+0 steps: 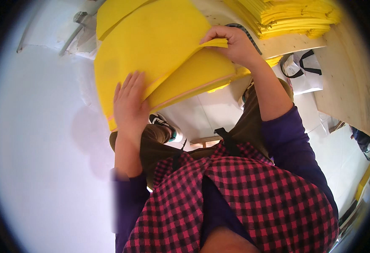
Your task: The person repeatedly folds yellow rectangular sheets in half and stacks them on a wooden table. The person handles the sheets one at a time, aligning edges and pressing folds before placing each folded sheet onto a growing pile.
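Observation:
A wide, thin yellow sheet (151, 46) lies spread before me over more yellow material (201, 74). My right hand (237, 44) pinches the sheet's right corner between thumb and fingers and lifts it, so the near edge rises in a slanting fold. Flat on the sheet's near left part rests my left hand (131, 101), slightly blurred, its fingers stretched out. A thin pinkish line runs along the near edge of the lower layer. At the far left, another yellow piece (117, 14) overlaps the sheet.
Folded yellow sheets form a tall stack (290, 17) on a wooden surface (307, 44) at the far right. Below it, a white bag with black handles (305, 71) stands on the floor. A dark curved object (246, 33) is partly behind my right hand. A white wall (37, 147) fills the left.

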### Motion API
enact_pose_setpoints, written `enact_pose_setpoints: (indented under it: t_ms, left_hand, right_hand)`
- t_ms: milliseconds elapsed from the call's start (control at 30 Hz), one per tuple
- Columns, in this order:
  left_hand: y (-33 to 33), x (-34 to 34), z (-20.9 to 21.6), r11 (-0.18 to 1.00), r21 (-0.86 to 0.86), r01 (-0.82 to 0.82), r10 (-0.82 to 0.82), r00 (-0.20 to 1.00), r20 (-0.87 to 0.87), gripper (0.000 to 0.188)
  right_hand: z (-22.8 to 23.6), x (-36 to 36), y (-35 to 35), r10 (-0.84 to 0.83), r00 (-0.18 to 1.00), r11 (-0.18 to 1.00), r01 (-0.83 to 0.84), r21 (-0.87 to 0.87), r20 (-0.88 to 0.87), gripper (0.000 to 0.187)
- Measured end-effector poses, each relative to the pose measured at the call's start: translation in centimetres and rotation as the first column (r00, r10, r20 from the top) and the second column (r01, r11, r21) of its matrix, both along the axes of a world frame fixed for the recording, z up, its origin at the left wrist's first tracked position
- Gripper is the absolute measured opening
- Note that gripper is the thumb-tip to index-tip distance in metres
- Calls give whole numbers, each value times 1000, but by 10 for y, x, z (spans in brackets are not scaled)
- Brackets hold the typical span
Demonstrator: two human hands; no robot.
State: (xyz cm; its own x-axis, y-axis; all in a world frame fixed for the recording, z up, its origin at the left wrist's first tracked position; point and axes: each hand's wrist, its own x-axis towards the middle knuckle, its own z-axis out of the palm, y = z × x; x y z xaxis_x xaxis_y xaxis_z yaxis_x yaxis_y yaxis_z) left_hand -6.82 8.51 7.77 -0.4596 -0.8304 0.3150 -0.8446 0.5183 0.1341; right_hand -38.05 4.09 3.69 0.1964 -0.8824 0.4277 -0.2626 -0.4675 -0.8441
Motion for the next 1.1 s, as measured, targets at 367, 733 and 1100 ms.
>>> enact_pose_setpoints:
  t_ms: [367, 733, 1100]
  left_hand:
    - [12, 121, -23, 977, -148, -153, 164, 984, 70, 53]
    - [13, 128, -51, 945, 323, -55, 317, 401, -859, 81]
    - [11, 127, -51, 943, 313, 112, 242, 412, -878, 59]
  right_hand:
    - [2, -2, 9, -14, 995, 999, 19, 42, -99, 26]
    - [-1, 15, 8, -117, 992, 993, 115, -37, -52, 55]
    - [-5, 14, 6, -92, 993, 996, 90, -30, -79, 58]
